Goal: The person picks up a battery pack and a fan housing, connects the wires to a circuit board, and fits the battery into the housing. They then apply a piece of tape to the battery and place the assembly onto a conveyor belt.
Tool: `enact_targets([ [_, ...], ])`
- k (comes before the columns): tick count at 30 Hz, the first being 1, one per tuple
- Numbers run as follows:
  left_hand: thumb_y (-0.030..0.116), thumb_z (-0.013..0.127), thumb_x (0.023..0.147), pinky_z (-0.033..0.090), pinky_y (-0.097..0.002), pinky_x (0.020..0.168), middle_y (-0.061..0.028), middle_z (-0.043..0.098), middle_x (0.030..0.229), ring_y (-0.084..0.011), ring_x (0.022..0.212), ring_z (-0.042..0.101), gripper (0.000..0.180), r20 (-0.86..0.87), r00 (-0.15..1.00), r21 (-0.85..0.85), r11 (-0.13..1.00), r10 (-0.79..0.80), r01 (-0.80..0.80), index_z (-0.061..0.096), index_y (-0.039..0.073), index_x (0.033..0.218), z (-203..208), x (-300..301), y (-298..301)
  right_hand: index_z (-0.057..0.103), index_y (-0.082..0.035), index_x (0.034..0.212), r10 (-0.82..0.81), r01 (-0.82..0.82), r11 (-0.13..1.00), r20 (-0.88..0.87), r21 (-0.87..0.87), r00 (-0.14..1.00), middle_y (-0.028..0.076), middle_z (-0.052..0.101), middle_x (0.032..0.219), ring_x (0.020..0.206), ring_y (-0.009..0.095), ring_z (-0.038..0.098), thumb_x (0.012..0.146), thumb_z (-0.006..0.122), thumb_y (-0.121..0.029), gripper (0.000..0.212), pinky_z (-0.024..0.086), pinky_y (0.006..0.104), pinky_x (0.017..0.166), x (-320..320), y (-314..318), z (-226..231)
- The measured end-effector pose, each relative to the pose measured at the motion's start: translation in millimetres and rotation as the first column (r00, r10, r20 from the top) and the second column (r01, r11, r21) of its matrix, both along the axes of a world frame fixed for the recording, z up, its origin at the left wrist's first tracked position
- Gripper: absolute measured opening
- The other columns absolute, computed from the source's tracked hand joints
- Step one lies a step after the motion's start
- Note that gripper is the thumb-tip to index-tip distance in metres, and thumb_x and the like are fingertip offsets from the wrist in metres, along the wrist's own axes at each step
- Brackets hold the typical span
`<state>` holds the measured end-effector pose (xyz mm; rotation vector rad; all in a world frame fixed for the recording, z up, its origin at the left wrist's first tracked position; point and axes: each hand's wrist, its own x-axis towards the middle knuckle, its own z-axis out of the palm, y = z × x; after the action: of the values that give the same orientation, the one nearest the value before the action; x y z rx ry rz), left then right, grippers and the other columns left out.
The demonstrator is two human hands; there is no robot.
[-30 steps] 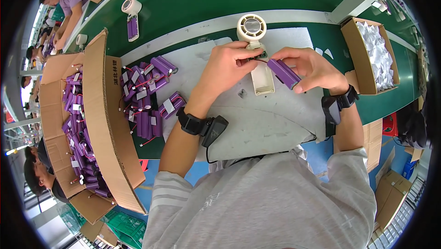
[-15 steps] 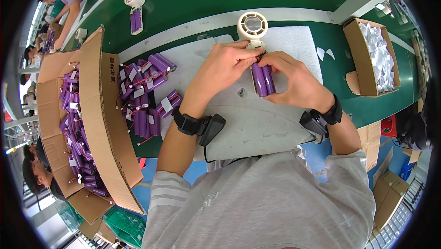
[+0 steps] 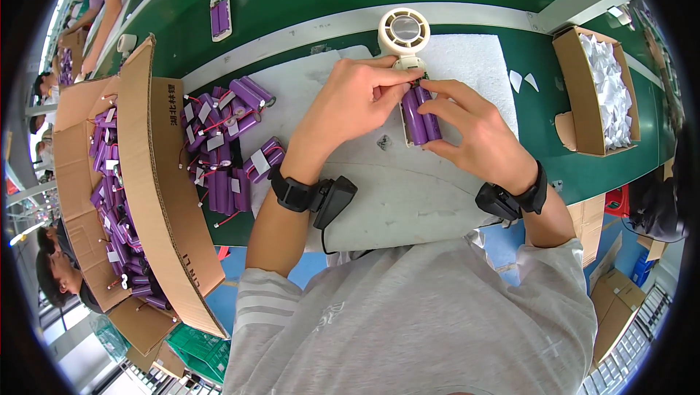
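A cream handheld fan point(image 3: 404, 33) lies on the pale foam mat point(image 3: 328, 209), its round head pointing away from me and its handle uncovered. Two purple battery cells, a battery pack point(image 3: 417, 124), sit lengthwise in that handle. My left hand point(image 3: 348, 103) grips the fan at its neck, with thumb and fingertips pinched near the top of the cells. From the other side, my right hand point(image 3: 477, 132) holds the battery pack, fingers bent over its right edge and thumb by the lower end. Fingertips hide the small wires and board between head and cells.
Loose wired battery packs point(image 3: 222, 136) are heaped left of the mat, beside a cardboard box point(image 3: 171, 198) full of more. A box of white paper pieces point(image 3: 609, 96) stands at right. Another open fan point(image 3: 220, 2) lies beyond the white rail. A co-worker point(image 3: 109, 1) sits at far left.
My right fingers have shifted on the battery pack, with the index finger stretched further toward the fan's neck. My left hand keeps its pinch there. The whole view has moved slightly.
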<state>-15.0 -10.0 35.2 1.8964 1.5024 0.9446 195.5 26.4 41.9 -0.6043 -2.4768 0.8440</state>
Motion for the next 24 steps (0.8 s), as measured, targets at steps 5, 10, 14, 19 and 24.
enact_targets([
  [5,0.003,0.064,0.077,0.044,-0.0250,0.053,-0.0117,0.069,0.087,-0.0154,0.054,0.056,0.028,0.067,0.997,0.006,0.999,0.035,-0.036,0.072,0.008,0.103,-5.5,0.9,1.5,0.060,-0.004,0.089,-0.022,0.022,0.996,-0.005,0.082,1.000,0.013,0.055,0.121,0.090,0.026,0.061,0.060,0.080,0.000,0.035,0.055,0.0345,0.078,-2.2,-2.9,-1.6],
  [10,0.008,0.067,0.075,0.042,-0.0262,0.051,-0.0118,0.065,0.070,-0.0138,0.050,0.053,0.030,0.132,0.989,-0.037,0.998,0.063,-0.059,0.072,0.010,0.105,-11.6,-2.2,2.1,0.056,-0.003,0.080,-0.049,0.048,0.999,0.009,0.016,0.999,0.012,0.055,0.121,0.091,0.026,0.060,0.059,0.081,0.000,0.033,0.054,0.0354,0.078,-4.4,-1.7,-1.6],
  [14,0.012,0.074,0.071,0.041,-0.0260,0.052,-0.0102,0.064,0.066,-0.0118,0.052,0.052,0.035,0.148,0.988,-0.139,0.990,0.032,-0.011,0.072,0.012,0.106,-8.4,-7.5,3.6,0.054,-0.004,0.079,-0.074,0.078,0.995,0.063,-0.063,0.995,0.010,0.053,0.122,0.092,0.026,0.060,0.057,0.082,-0.002,0.036,0.053,0.0363,0.079,-6.2,1.6,-1.4],
  [19,0.016,0.083,0.064,0.042,-0.0269,0.053,-0.0083,0.062,0.063,-0.0113,0.053,0.050,0.044,0.271,0.958,-0.268,0.963,0.092,-0.016,0.072,0.013,0.107,-10.3,-5.6,2.3,0.055,-0.005,0.091,-0.062,0.071,0.994,0.096,-0.089,0.993,0.010,0.050,0.122,0.097,0.028,0.059,0.055,0.084,-0.003,0.047,0.053,0.0374,0.082,-8.2,7.6,-1.3],
  [24,0.016,0.084,0.063,0.042,-0.0276,0.053,-0.0094,0.064,0.065,-0.0123,0.053,0.051,0.045,0.266,0.958,-0.276,0.961,0.111,-0.035,0.072,0.013,0.106,-12.6,-3.4,2.8,0.054,-0.006,0.109,-0.041,0.046,0.986,0.037,-0.160,0.998,0.010,0.050,0.121,0.103,0.031,0.057,0.054,0.086,-0.005,0.063,0.051,0.0375,0.086,-12.1,9.2,1.1],
])
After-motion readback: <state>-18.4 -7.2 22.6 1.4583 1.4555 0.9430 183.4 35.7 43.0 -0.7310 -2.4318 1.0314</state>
